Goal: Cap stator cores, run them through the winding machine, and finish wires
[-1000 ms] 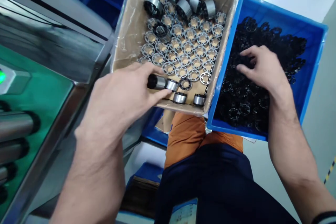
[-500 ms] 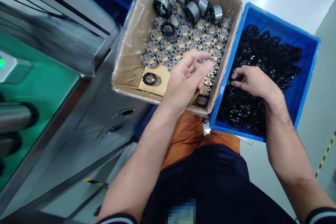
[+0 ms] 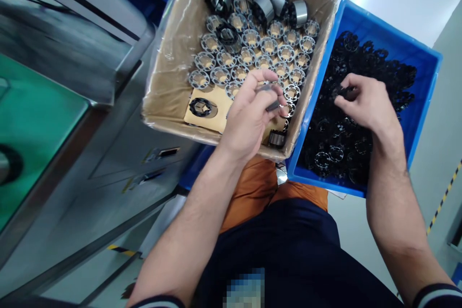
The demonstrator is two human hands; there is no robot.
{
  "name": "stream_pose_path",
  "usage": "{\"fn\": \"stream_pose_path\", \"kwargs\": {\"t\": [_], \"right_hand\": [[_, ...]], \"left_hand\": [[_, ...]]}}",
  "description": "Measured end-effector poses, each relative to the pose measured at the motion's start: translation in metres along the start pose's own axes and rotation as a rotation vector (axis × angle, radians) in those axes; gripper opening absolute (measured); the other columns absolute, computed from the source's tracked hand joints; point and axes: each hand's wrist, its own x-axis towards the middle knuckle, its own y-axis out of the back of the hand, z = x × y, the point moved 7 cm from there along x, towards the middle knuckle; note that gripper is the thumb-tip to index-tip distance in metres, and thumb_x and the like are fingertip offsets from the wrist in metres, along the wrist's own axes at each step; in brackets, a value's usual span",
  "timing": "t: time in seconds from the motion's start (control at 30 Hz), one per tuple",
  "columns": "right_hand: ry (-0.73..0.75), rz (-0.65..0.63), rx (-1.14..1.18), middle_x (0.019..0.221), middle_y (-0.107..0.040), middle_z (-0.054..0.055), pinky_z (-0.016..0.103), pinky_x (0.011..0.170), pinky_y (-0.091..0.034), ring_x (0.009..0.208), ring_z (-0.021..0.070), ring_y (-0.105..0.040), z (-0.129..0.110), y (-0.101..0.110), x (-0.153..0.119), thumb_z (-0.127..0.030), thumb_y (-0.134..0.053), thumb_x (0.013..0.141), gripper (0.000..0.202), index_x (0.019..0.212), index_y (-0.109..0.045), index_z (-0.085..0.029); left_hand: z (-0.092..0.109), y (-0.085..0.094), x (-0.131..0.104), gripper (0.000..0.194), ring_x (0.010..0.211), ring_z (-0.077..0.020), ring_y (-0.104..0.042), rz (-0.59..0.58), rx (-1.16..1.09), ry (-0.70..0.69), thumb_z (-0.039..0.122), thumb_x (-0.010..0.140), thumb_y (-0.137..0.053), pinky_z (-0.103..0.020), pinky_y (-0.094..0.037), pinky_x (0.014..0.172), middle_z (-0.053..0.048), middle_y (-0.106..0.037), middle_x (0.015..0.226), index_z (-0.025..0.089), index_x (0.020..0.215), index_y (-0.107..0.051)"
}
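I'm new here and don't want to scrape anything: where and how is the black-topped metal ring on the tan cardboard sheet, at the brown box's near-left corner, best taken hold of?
Probably by opposite sides of its outer wall, from above: the black-topped metal ring shows its slotted end upward, and bare tan cardboard sheet beside it leaves room.

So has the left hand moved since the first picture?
Yes. Judged against the cardboard box, the left hand has moved right, from its near left corner towards the blue bin.
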Motion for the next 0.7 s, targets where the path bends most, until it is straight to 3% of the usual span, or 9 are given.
{"fn": "stream_pose_path", "kwargs": {"t": [0.07,0.17,0.27,0.37,0.47,0.53,0.6,0.7], "right_hand": [[-0.039,0.088,0.11,0.092,-0.083,0.005,0.049,0.084,-0.07,0.081,0.0304,-0.081,0.001,0.014,-0.004,-0.023,-0.083,0.085,0.013,0.097,-0.08,-0.026],[-0.047,0.167,0.278,0.092,-0.081,0.003,0.05,0.072,-0.073,0.077,0.0302,-0.081,-0.006,0.023,-0.008,-0.034,-0.085,0.084,0.013,0.096,-0.082,-0.031],[-0.013,0.158,0.505,0.092,-0.085,0.003,0.047,0.063,-0.074,0.072,0.027,-0.078,-0.022,0.023,-0.013,-0.035,-0.087,0.083,0.013,0.096,-0.087,-0.034],[0.012,0.115,0.751,0.105,-0.091,0.003,0.039,0.066,-0.075,0.079,0.0233,-0.083,-0.044,0.019,-0.019,-0.023,-0.091,0.079,0.013,0.09,-0.088,-0.03],[0.049,0.088,0.875,0.106,-0.092,-0.002,0.043,0.08,-0.081,0.091,0.0262,-0.089,-0.065,0.012,-0.025,-0.028,-0.099,0.078,0.019,0.093,-0.089,-0.034],[0.106,0.093,0.911,0.108,-0.092,-0.003,0.047,0.09,-0.083,0.097,0.029,-0.09,-0.077,0.008,-0.03,-0.033,-0.103,0.077,0.024,0.097,-0.091,-0.038],[0.177,0.111,0.97,0.108,-0.092,-0.004,0.046,0.088,-0.083,0.097,0.0298,-0.09,-0.086,0.006,-0.033,-0.032,-0.106,0.075,0.03,0.1,-0.092,-0.042],[0.236,0.116,1.019,0.106,-0.09,-0.006,0.046,0.083,-0.082,0.091,0.0296,-0.089,-0.092,0.003,-0.036,-0.033,-0.108,0.073,0.036,0.102,-0.091,-0.046]], "left_hand": [[0.0,-0.006,-0.003,0.043,0.076,-0.016,-0.069,-0.03,0.023,0.042,0.065,0.11,-0.077,-0.029,-0.058,0.063,-0.004,-0.075,0.101,0.027,0.126,-0.068],[0.001,-0.014,-0.008,0.077,0.05,-0.0132,-0.05,-0.061,0.045,0.068,0.098,0.109,-0.054,-0.03,-0.039,0.044,-0.001,-0.069,0.076,0.026,0.124,-0.073],[0.002,-0.021,-0.01,0.092,0.043,-0.0116,-0.036,-0.086,0.049,0.033,0.111,0.102,-0.04,-0.032,-0.025,0.04,0.001,-0.051,0.057,0.025,0.101,-0.072],[0.003,-0.024,-0.011,0.089,0.046,-0.0104,-0.037,-0.077,0.08,-0.016,0.109,0.106,-0.038,-0.029,-0.028,0.043,0.002,-0.043,0.06,0.024,0.093,-0.065],[0.006,-0.026,-0.016,0.084,0.056,-0.0095,-0.048,-0.072,0.163,-0.061,0.104,0.11,-0.04,-0.025,-0.039,0.055,0.001,-0.047,0.075,0.024,0.103,-0.065],[0.008,-0.029,-0.02,0.073,0.06,-0.01,-0.052,-0.124,0.178,-0.061,0.097,0.112,-0.055,-0.026,-0.042,0.059,0.001,-0.05,0.081,0.025,0.107,-0.065],[0.01,-0.032,-0.024,0.056,0.06,-0.0103,-0.049,-0.197,0.138,-0.055,0.083,0.115,-0.068,-0.027,-0.042,0.059,0.001,-0.051,0.082,0.027,0.109,-0.065],[0.015,-0.033,-0.028,0.039,0.06,-0.0112,-0.045,-0.259,0.096,-0.083,0.068,0.118,-0.073,-0.029,-0.042,0.058,0.002,-0.052,0.08,0.03,0.114,-0.067]]}}
